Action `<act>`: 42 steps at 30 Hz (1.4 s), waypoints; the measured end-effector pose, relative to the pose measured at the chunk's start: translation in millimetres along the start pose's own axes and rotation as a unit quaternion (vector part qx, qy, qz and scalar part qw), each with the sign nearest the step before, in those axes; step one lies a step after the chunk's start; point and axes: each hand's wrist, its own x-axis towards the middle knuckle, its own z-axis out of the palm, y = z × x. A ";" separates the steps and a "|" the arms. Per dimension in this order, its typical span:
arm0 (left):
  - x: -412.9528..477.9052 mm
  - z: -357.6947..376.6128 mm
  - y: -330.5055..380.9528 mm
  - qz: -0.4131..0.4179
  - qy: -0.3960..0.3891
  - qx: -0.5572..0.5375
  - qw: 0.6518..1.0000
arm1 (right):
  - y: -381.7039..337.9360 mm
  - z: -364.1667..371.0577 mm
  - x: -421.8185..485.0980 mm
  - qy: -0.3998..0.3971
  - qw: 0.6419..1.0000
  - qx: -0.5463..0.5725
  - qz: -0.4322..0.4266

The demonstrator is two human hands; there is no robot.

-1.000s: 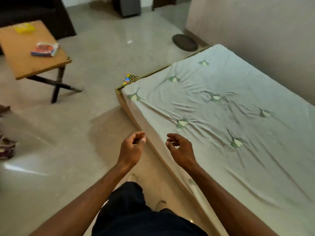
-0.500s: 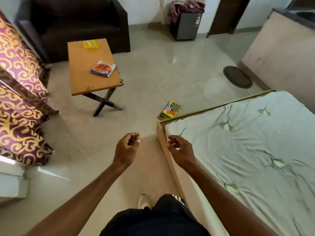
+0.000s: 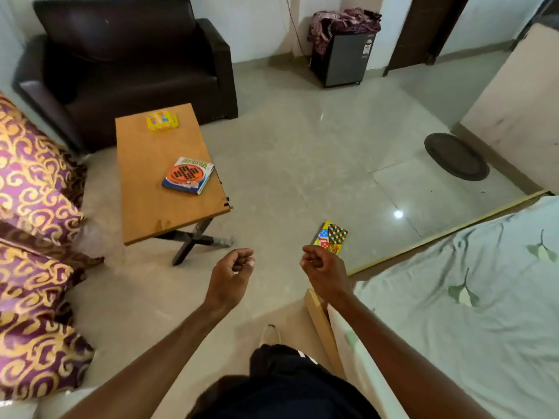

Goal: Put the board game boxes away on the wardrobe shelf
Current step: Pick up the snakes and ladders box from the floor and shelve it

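Tiled floor: checkered box lies near bed; yellow box and blue box on counter. Left hand, right hand empty, fingers loosely curled.

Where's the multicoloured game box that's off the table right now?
In the head view, the multicoloured game box lies flat on the floor right of centre, just beyond the right hand and close to the wooden edge of the bed.

Glossy tiled floor holds a dark armchair, wooden table and pale-sheeted bed.
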 end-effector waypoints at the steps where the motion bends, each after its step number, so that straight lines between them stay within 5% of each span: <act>1: 30.4 -2.3 6.0 -0.001 -0.010 0.005 1.000 | -6.1 4.1 26.4 0.007 1.000 0.004 0.002; 15: 385.9 92.4 54.6 0.014 -0.200 0.065 0.978 | 32.1 -8.2 296.1 0.165 0.978 0.019 0.128; 22: 533.8 211.1 10.1 0.020 -0.357 0.199 0.912 | 141.9 12.5 400.3 0.236 0.933 0.021 0.273; 27: 599.1 337.4 -113.2 0.043 -0.439 0.295 0.848 | 289.0 66.1 454.5 0.210 0.903 0.000 0.376; 34: 643.4 491.8 -316.3 0.068 -0.496 0.361 0.786 | 505.5 156.4 495.4 0.145 0.904 -0.045 0.399; 42: 656.7 589.9 -440.4 -0.054 -0.471 0.321 0.820 | 640.2 217.2 512.3 0.100 0.862 -0.104 0.485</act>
